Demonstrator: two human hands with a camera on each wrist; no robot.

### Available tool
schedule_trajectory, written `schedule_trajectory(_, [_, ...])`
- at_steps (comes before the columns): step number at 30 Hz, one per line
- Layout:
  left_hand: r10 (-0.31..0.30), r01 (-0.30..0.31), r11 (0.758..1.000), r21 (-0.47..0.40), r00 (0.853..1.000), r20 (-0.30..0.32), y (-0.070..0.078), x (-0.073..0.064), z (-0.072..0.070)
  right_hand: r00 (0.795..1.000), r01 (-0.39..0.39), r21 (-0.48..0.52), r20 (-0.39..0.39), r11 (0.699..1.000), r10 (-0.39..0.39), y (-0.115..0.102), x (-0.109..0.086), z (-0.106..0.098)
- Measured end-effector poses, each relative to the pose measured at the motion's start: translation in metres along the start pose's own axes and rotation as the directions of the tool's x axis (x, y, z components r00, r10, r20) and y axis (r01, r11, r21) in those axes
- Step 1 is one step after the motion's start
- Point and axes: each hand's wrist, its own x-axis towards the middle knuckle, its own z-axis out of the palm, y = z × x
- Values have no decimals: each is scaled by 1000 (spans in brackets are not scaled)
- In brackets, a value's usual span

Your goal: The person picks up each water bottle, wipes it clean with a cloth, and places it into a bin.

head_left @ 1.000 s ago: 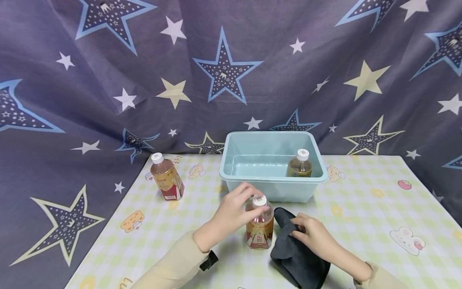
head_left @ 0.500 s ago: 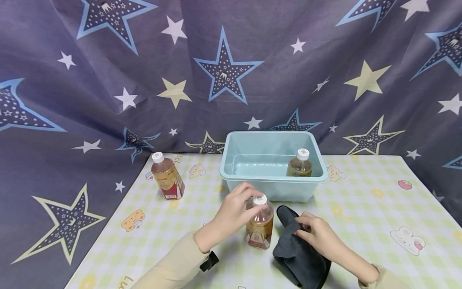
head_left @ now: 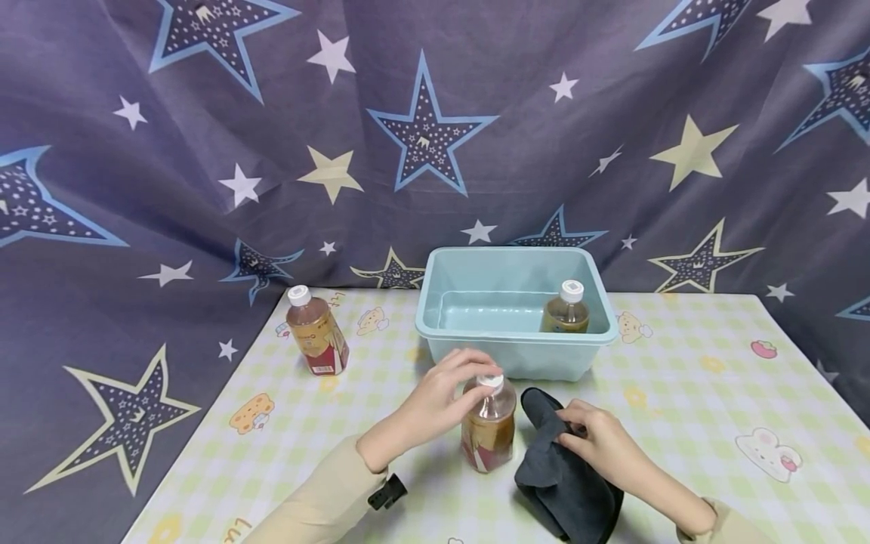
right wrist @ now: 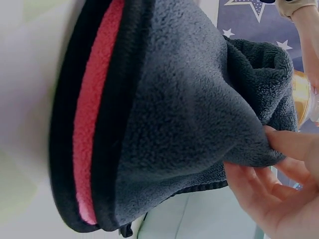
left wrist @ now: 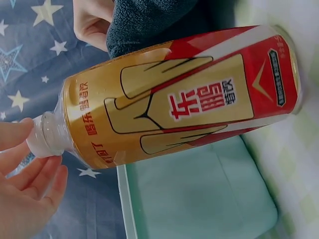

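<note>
My left hand [head_left: 442, 400] pinches the white cap [left wrist: 42, 137] of a drink bottle [head_left: 488, 434] between thumb and fingers. The bottle has a gold and red label and stands on the table in front of the bin. To its right, my right hand [head_left: 601, 438] pinches a fold of a dark grey cloth [head_left: 567, 483]. In the right wrist view the cloth [right wrist: 179, 99] looks fleecy, with a black edge and a red strip along it. The cloth's lower part rests on the table, beside the bottle and apart from it in the head view.
A light blue plastic bin [head_left: 503, 355] stands at the back, with one capped bottle [head_left: 566, 311] at its right end. Another bottle [head_left: 317, 332] of the same kind stands at the back left. A starry curtain [head_left: 326, 227] hangs behind the checked tablecloth [head_left: 693, 423].
The bottle under my left hand has turned about its upright axis, its label now facing another way. My right hand and the cloth have shifted slightly right, away from the bottle.
</note>
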Motion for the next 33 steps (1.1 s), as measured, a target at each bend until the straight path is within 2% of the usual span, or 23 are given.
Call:
schedule_trajectory(16, [70,-70,998,-7,997,19,-2,-3,0,1000,30,17,1,999,-30,-3,2,-1])
schedule_trajectory(22, [64,-65,997,-40,998,-17,-4,-5,1,997,67,9,-27,998,-67,-8,7,-4])
schedule_trajectory(28, [45,-52,991,-123,997,-54,-5,-4,3,997,76,11,-36,997,-75,-18,12,-9])
schedule_trajectory(33, [42,-52,989,-138,997,-70,-5,-3,3,994,98,6,-57,995,-98,-27,16,-13])
